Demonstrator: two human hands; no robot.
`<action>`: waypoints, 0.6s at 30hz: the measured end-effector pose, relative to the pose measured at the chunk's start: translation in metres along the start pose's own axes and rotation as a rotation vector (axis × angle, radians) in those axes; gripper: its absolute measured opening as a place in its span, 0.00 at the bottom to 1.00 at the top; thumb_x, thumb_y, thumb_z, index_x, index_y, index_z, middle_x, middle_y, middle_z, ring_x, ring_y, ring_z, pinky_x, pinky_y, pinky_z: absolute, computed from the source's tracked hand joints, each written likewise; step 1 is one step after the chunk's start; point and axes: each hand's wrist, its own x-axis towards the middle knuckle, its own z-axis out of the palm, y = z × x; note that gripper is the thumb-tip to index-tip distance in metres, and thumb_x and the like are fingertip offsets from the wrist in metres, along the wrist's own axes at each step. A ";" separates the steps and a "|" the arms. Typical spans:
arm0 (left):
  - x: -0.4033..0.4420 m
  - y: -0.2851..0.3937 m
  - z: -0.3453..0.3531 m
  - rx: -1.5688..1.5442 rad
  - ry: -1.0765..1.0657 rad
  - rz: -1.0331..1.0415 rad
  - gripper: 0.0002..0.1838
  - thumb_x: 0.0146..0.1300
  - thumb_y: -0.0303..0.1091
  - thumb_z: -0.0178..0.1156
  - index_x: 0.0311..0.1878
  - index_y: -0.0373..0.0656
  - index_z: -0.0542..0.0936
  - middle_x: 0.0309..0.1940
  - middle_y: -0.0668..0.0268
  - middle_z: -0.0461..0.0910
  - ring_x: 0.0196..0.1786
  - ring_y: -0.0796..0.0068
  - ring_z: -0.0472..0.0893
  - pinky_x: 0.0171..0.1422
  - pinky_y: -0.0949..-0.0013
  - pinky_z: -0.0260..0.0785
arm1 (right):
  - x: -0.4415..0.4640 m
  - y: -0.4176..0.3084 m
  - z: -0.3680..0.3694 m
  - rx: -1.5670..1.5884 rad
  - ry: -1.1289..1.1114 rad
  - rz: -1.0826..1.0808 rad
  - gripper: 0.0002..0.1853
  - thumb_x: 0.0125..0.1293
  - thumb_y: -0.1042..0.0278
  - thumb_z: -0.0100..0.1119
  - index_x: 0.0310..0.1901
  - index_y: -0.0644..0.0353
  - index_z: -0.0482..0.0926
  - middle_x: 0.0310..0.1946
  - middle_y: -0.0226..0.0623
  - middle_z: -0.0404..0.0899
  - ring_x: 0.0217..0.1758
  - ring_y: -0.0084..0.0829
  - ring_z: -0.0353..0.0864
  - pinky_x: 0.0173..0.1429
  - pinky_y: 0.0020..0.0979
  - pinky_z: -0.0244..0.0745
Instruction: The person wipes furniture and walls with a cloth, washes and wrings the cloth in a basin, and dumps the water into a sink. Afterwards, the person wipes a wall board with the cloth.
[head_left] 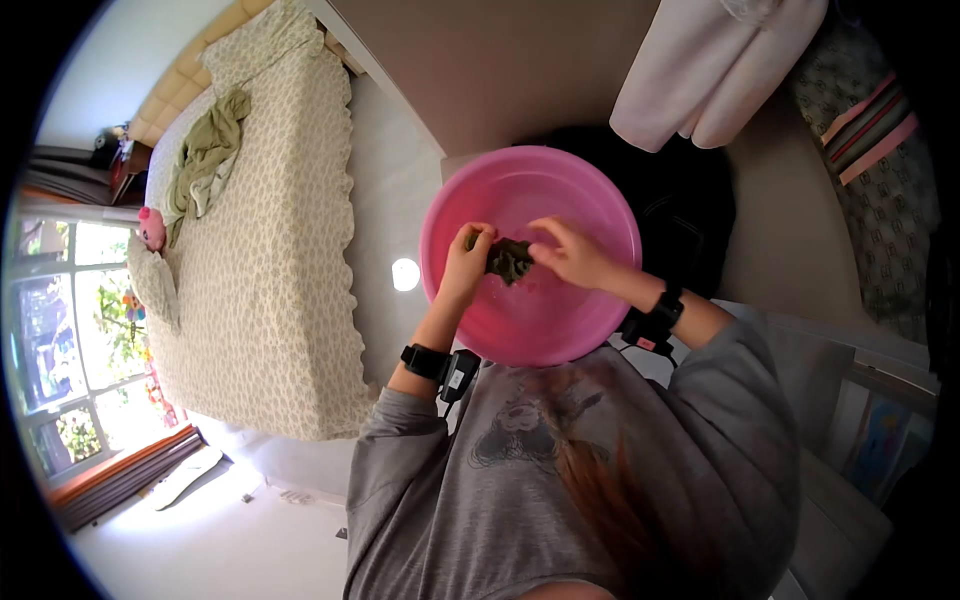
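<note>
From my remote seat, left to right: a bright window (45,335) stands beyond a bed (265,340) in a pale patterned cover, a rumpled green blanket (207,145) lying across it. Inside the outline of a pink basin (535,342), I see the left hand (468,262) near the left rim, fingers pinched on a crumpled dark green piece (511,261), which sits just left of the basin's middle, well clear of the rim. The right hand (577,257) reaches in from the right rim, fingers slightly parted at the piece's right edge; whether they grip it, I cannot tell. Past the right rim lies something black (690,205), with white fabric (683,70) hanging above.
</note>
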 end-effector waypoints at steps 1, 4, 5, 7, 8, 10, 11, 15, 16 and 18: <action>-0.003 0.004 -0.005 0.237 0.030 0.187 0.11 0.64 0.37 0.52 0.44 0.41 0.74 0.32 0.68 0.76 0.36 0.75 0.77 0.41 0.74 0.71 | -0.006 0.009 -0.006 0.025 0.082 0.077 0.16 0.56 0.64 0.58 0.45 0.60 0.72 0.45 0.43 0.72 0.49 0.42 0.72 0.53 0.34 0.68; -0.020 0.026 -0.009 0.602 0.075 0.364 0.15 0.57 0.35 0.58 0.44 0.37 0.73 0.42 0.56 0.73 0.46 0.64 0.75 0.50 0.66 0.68 | -0.026 0.022 -0.031 -0.181 0.077 0.060 0.21 0.57 0.65 0.58 0.52 0.61 0.70 0.49 0.44 0.70 0.54 0.42 0.71 0.57 0.34 0.66; -0.027 0.030 -0.010 0.823 0.147 0.469 0.17 0.55 0.36 0.59 0.46 0.37 0.73 0.48 0.51 0.72 0.51 0.59 0.73 0.53 0.63 0.67 | -0.033 0.019 -0.037 -0.187 0.090 0.064 0.21 0.57 0.65 0.58 0.52 0.61 0.70 0.49 0.44 0.70 0.54 0.42 0.71 0.57 0.34 0.66; -0.030 0.026 -0.019 0.912 0.222 0.493 0.20 0.55 0.37 0.60 0.48 0.38 0.72 0.52 0.48 0.68 0.55 0.56 0.70 0.56 0.61 0.66 | -0.045 0.008 -0.048 -0.245 0.231 0.141 0.22 0.57 0.70 0.57 0.53 0.62 0.68 0.52 0.46 0.66 0.56 0.41 0.69 0.60 0.34 0.63; -0.031 0.023 -0.026 0.997 0.309 0.507 0.22 0.54 0.38 0.61 0.50 0.38 0.70 0.57 0.46 0.64 0.59 0.52 0.67 0.58 0.59 0.64 | -0.054 0.008 -0.048 -0.252 0.250 0.147 0.22 0.57 0.70 0.57 0.53 0.62 0.68 0.52 0.46 0.66 0.56 0.41 0.69 0.60 0.34 0.63; -0.024 0.011 -0.044 1.004 0.363 0.488 0.24 0.54 0.39 0.60 0.51 0.37 0.69 0.55 0.45 0.66 0.58 0.53 0.68 0.57 0.59 0.65 | -0.073 0.013 -0.043 -0.583 0.499 0.241 0.23 0.57 0.66 0.56 0.54 0.64 0.67 0.51 0.49 0.68 0.52 0.48 0.72 0.56 0.38 0.68; -0.020 0.006 -0.055 1.007 0.435 0.456 0.26 0.54 0.40 0.60 0.53 0.36 0.67 0.54 0.44 0.67 0.57 0.53 0.70 0.56 0.60 0.65 | -0.082 0.011 -0.038 -0.593 0.522 0.251 0.23 0.57 0.66 0.56 0.54 0.64 0.67 0.51 0.49 0.68 0.52 0.48 0.72 0.56 0.38 0.68; -0.014 0.025 -0.073 0.590 0.237 0.057 0.29 0.56 0.44 0.58 0.53 0.31 0.66 0.45 0.48 0.75 0.49 0.60 0.76 0.52 0.65 0.66 | -0.108 0.032 -0.015 -0.332 0.502 0.596 0.27 0.57 0.66 0.55 0.58 0.65 0.61 0.48 0.54 0.71 0.49 0.50 0.75 0.49 0.40 0.72; -0.004 0.018 -0.079 0.537 0.211 0.044 0.29 0.56 0.44 0.58 0.54 0.31 0.66 0.45 0.49 0.75 0.48 0.62 0.76 0.52 0.66 0.66 | -0.105 0.026 -0.012 -0.165 0.518 0.661 0.27 0.58 0.66 0.55 0.58 0.66 0.61 0.48 0.53 0.73 0.48 0.47 0.76 0.50 0.37 0.72; 0.001 0.017 -0.090 0.466 0.178 0.039 0.30 0.56 0.44 0.57 0.56 0.31 0.66 0.44 0.52 0.76 0.46 0.66 0.76 0.51 0.68 0.66 | -0.106 0.025 -0.002 -0.014 0.597 0.682 0.26 0.59 0.68 0.54 0.58 0.68 0.62 0.45 0.52 0.76 0.47 0.42 0.78 0.52 0.33 0.71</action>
